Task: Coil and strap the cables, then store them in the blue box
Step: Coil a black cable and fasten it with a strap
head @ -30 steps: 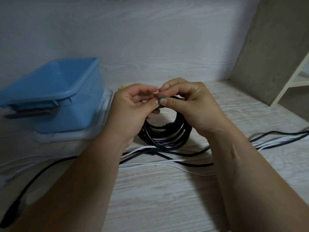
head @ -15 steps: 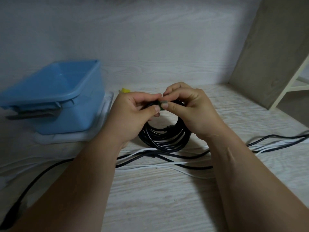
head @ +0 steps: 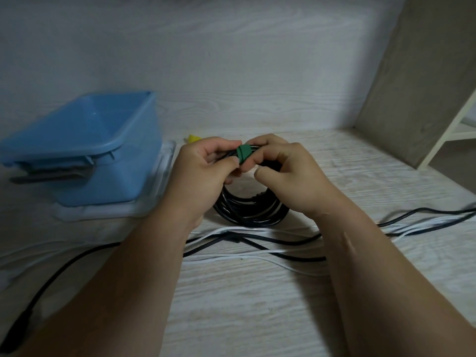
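Both hands meet at the top of the black coil [head: 251,211]. It is a round bundle of smooth, glossy cord standing on edge, and its lower loops hang below the grip and rest on the table [head: 257,318]. The left hand [head: 203,176] curls round the top strands, with thumb and forefinger pinching them just left of the green strap [head: 243,153]. The strap is a short matte band with a dark groove across it, wrapped round the strands. The right hand [head: 288,176] has its fingers curled over the strap from the far side, and its thumb sticks out free underneath.

Well left of the grip sits the blue box [head: 90,148], smooth plastic with sloping walls and a rolled rim, on a clear plastic lid [head: 157,197]. Nearer than the grip, loose white cables [head: 268,230] and a black cable [head: 77,260] cross on the pale wood-grain boards. A small yellow piece [head: 192,137] shows just beyond the left hand.
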